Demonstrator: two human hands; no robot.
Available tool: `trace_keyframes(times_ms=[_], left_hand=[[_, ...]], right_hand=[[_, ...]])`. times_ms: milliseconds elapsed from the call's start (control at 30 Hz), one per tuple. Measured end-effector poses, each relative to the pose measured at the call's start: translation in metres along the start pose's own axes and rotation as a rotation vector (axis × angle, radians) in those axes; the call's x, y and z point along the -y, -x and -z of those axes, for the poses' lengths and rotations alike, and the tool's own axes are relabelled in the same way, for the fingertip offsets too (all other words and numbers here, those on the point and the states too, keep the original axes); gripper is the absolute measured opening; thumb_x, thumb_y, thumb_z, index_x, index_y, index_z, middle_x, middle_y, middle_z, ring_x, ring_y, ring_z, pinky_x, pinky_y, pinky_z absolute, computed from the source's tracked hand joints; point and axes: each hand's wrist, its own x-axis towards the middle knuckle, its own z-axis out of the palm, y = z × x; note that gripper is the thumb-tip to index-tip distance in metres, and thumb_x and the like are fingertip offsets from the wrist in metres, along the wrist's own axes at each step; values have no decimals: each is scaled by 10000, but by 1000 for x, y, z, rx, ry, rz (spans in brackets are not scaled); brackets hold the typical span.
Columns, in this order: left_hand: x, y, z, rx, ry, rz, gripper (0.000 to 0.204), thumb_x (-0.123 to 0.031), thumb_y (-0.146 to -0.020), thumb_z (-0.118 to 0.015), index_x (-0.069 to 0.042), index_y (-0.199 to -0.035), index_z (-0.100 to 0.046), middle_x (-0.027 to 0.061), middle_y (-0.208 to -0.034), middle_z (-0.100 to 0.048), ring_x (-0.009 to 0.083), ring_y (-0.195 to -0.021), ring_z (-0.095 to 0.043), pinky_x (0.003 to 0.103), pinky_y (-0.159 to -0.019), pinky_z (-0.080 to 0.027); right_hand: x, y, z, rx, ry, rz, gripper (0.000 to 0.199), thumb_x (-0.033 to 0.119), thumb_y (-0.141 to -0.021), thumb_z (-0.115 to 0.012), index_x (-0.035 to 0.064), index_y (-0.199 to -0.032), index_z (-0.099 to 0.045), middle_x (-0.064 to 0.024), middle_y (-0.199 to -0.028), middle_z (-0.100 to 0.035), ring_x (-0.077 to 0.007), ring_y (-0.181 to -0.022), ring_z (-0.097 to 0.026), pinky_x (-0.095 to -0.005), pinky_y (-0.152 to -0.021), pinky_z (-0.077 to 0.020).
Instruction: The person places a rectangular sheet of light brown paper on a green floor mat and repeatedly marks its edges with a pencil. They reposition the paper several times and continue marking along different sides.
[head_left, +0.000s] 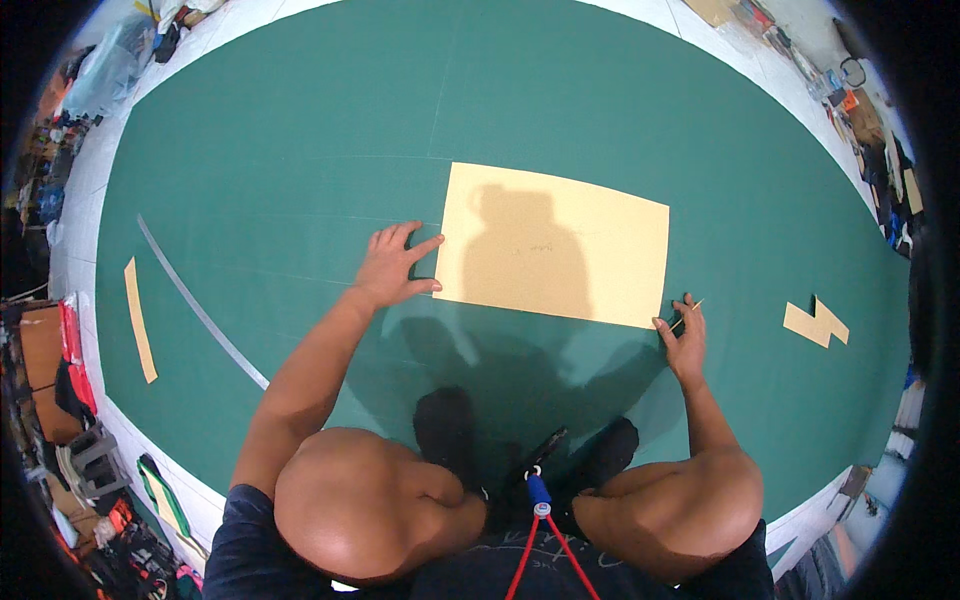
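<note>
Tan sheet (555,245); right hand (686,340) tool indistinct

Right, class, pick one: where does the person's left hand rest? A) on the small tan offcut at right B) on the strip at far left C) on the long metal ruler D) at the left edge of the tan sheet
D: the left hand lies flat on the green mat, its fingertips touching the tan sheet at its left edge.
</note>
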Motion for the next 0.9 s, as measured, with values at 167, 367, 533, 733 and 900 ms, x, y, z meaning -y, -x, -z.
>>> trace_keyframes(times_ms=[167, 367, 533, 733, 900], left_hand=[[4, -3, -4, -62, 7, -48, 833, -595, -777, -796, -287, -1508, -542, 194, -1516, -469, 407, -1395, -428, 538, -1158, -331], [4, -1, -9, -95, -41, -79, 802, -547, -783, -809, -276, -1496, -561, 198, -1484, -488, 406, -1356, -455, 548, -1143, -350], [-5, -4, -3, -37, -11, -41, 784, -514, -810, -803, -276, -1512, -546, 198, -1511, -448, 407, -1381, -416, 536, -1166, -322], [-5, -3, 1, -21, -64, -38, 774, -534, -829, -783, -280, -1518, -538, 204, -1517, -439, 413, -1383, -408, 535, -1167, -319], [-6, -2, 5, -8, -58, -39, 778, -567, -831, -768, -277, -1516, -540, 215, -1512, -438, 423, -1379, -411, 534, -1170, -316]], right_hand=[[-16, 2, -11, -52, -33, 54, 545, 336, -837, -844, 50, -1260, -656, -226, -1512, -533, -441, -1409, -469, -525, -1167, -369], [-10, -6, -4, -103, -35, 77, 530, 379, -836, -835, 83, -1248, -680, -209, -1446, -596, -444, -1343, -534, -547, -1124, -410], [-8, -2, 3, -48, 10, -37, 584, 460, -842, -818, 110, -1285, -669, -180, -1502, -551, -402, -1424, -453, -546, -1160, -343], [-7, 0, 0, -85, -15, -10, 586, 463, -820, -835, 118, -1266, -678, -157, -1486, -569, -394, -1420, -460, -546, -1159, -339], [-11, 1, -6, -154, 8, 55, 551, 419, -788, -868, 118, -1216, -697, -149, -1443, -608, -387, -1379, -506, -550, -1127, -375]])
